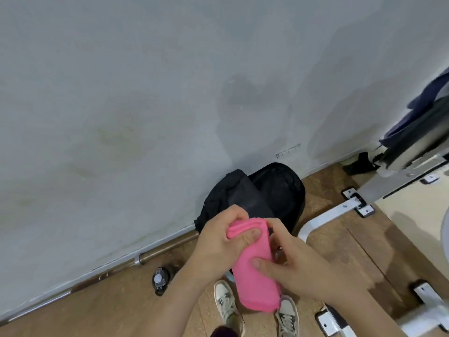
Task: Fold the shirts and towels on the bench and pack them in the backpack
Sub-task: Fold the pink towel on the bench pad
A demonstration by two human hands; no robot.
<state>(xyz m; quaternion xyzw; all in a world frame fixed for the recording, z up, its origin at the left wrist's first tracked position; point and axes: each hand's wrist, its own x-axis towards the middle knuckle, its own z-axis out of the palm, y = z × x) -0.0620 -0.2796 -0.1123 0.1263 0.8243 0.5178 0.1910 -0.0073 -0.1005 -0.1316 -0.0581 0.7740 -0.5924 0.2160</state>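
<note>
A folded pink towel (252, 283) is held in the air in front of me, its long axis pointing toward the floor. My left hand (218, 242) grips its upper end, thumb across the front. On its right side, my right hand (298, 261) holds the towel, thumb pressed on the middle. Just beyond the towel, a black backpack (272, 190) stands on the floor against the grey wall, its top open. More clothing, dark blue and black (422, 113), lies on the bench (413, 152) at the right edge.
The bench's white metal frame (340, 210) spreads over the wooden floor on the right. A barbell bar (155, 254) lies along the wall base. A dark water bottle (160, 280) lies on the floor at left. My two sneakers (226, 302) are below the towel.
</note>
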